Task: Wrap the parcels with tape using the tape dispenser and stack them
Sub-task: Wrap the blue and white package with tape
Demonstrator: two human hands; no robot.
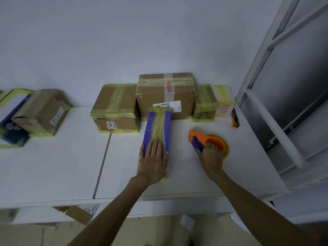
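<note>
Brown cardboard boxes (pixel 166 96) with glossy yellowish tape; blue box (pixel 158 128) wrapped in shiny film tape; orange plastic dispenser (pixel 206 142); matt white smooth table (pixel 53 166); painted metal frame (pixel 262 55).

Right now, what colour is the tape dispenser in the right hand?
The tape dispenser is orange with a blue part; only the head view shows it.

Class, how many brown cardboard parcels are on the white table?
4 brown cardboard parcels: one far left, one left of centre, a taller one at centre, a small one to its right. A paler parcel sits furthest right. Others may hide behind.
</note>
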